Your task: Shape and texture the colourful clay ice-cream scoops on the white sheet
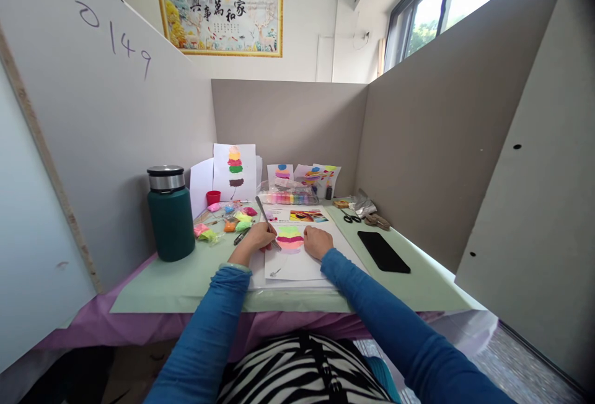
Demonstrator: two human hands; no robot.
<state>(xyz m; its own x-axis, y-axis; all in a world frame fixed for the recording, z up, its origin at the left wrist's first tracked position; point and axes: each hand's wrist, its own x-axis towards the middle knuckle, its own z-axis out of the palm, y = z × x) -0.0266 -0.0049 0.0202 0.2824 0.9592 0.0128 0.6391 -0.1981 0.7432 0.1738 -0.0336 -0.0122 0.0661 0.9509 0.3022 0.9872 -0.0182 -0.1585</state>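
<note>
My left hand (261, 237) is closed around a long slim metal tool (262, 207). The tool slants, its lower end by the left edge of a striped coloured patch (290, 238). Bands of yellow-green, dark pink, salmon and pale pink make up this patch, on a white sheet (297, 267). At the patch's right edge rests my right hand (318, 242), its fingers curled in. What those fingers hold, if anything, is hidden. Beyond the patch, a printed colour picture (308, 215) shows on the paper.
A green bottle (170, 218) stands left, near bagged coloured lumps (231, 225) and a red cup (213, 197). Propped painted sheets (235, 171) and a clear colour box (288, 196) line the back. Scissors (352, 217) and a black phone (383, 251) lie right. Partitions enclose the table.
</note>
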